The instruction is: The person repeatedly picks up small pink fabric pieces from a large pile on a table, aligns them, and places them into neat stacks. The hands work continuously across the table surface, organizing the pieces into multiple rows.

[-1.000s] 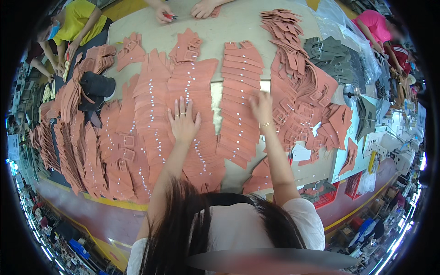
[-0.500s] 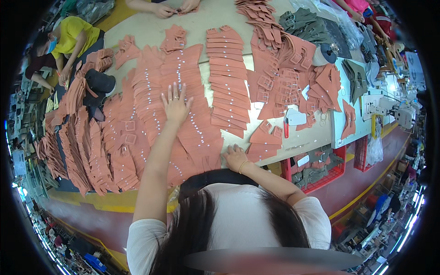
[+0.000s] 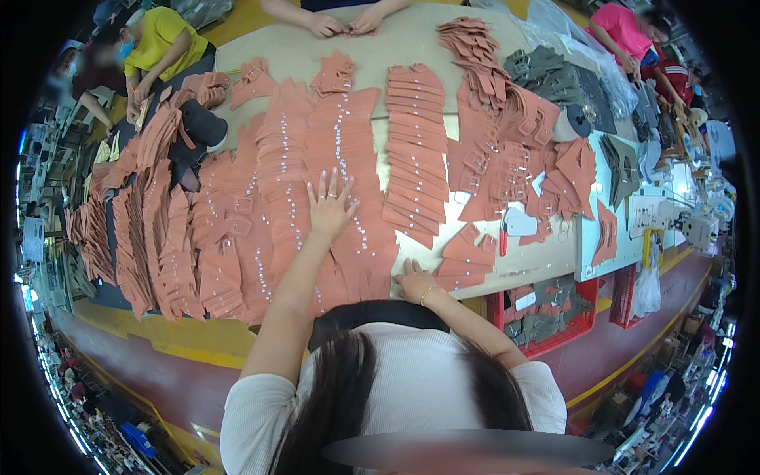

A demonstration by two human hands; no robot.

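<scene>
My left hand [image 3: 329, 212] lies flat with fingers spread on a long overlapping row of salmon-coloured cut pieces [image 3: 339, 146] marked with small white tags. No thing is gripped in it. My right hand [image 3: 415, 282] rests palm down at the near table edge, fingers stretched and apart, beside the right end of that row. Just right of it sit a few salmon pieces with buckle-shaped parts [image 3: 469, 255]. Farther off, a separate overlapping column of salmon pieces [image 3: 416, 150] runs away from me.
A red-handled tool [image 3: 503, 237] and a white card [image 3: 521, 223] lie to the right. Thread cones [image 3: 204, 123] stand among the pieces at left. A red crate [image 3: 592, 315] is below the table edge, near a sewing machine [image 3: 697, 226]. Another person's hands [image 3: 348, 25] work across the table.
The whole view has shifted, so the table appears farther right and lower. My left hand has slid slightly toward me over the row. The right hand stays by the edge.
</scene>
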